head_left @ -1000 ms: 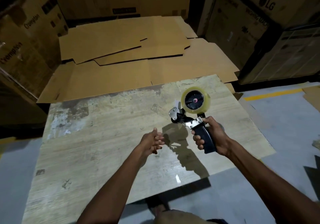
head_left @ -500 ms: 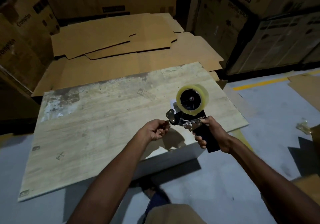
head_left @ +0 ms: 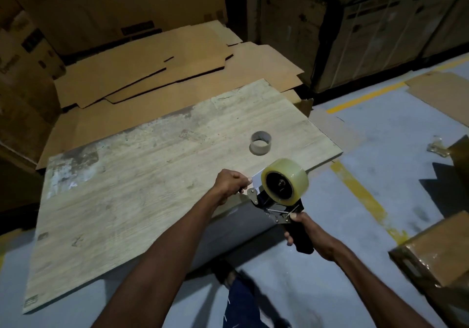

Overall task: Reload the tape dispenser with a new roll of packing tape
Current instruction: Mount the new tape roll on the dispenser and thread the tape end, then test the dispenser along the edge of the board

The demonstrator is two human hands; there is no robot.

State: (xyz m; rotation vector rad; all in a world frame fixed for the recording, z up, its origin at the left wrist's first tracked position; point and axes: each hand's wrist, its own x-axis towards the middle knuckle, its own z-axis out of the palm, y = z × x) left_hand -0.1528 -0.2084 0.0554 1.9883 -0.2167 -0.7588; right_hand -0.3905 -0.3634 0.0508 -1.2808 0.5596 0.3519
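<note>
My right hand (head_left: pixel 311 236) grips the black handle of the tape dispenser (head_left: pixel 276 204), held in the air off the table's near right edge. A full roll of clear packing tape (head_left: pixel 285 180) sits on its hub. My left hand (head_left: pixel 229 184) is closed at the dispenser's front end, pinching what looks like the free end of the tape by the metal plate. An empty cardboard tape core (head_left: pixel 260 143) stands on the wooden table (head_left: pixel 127 188) behind the dispenser.
Flattened cardboard sheets (head_left: pixel 165 66) lie beyond the table. Tall stacked cartons (head_left: pixel 368 23) rise at the back and right. A taped box (head_left: pixel 436 254) sits on the floor at the right, beside a yellow floor line (head_left: pixel 363 198). My leg shows below the table edge.
I have stepped back and right, bringing the dispenser off the table's edge. My left hand closed in on the dispenser's front end. The empty core is now in sight on the table.
</note>
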